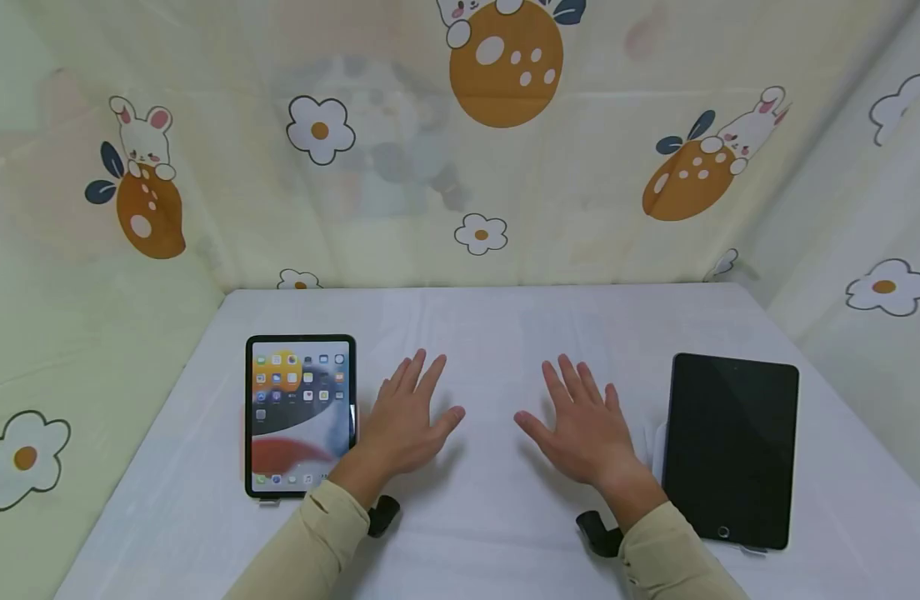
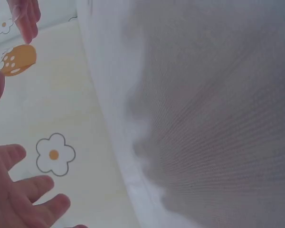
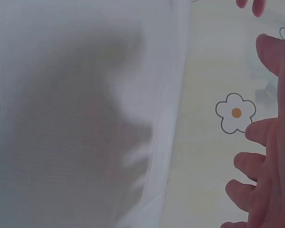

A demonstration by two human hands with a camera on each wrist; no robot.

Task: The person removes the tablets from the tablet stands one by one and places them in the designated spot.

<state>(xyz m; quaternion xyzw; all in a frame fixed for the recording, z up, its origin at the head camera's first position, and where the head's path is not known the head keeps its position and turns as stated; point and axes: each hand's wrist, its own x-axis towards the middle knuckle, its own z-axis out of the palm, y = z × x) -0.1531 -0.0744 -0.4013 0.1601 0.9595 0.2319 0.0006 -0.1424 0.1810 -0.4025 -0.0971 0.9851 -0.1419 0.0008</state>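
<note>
The black-rimmed tablet (image 1: 299, 418) shows yellow, grey and red; the other tablet (image 1: 732, 450) is black, the sleeves (image 1: 308, 542) beige, the table (image 1: 490, 517) white, the cream backdrop (image 1: 400, 242) flower-patterned.

Left of the head view's centre, the left hand (image 1: 406, 421) is hovering back up, its straight fingers (image 1: 433, 375) fanning toward the top and its thumb pointing to the upper right. Right of centre, the right hand (image 1: 583, 425) is mirroring it, thumb pointing to the upper left. The beige-sleeved left arm (image 1: 306, 546) and right arm (image 1: 677, 558) are slanting inward from the bottom edge.
</note>
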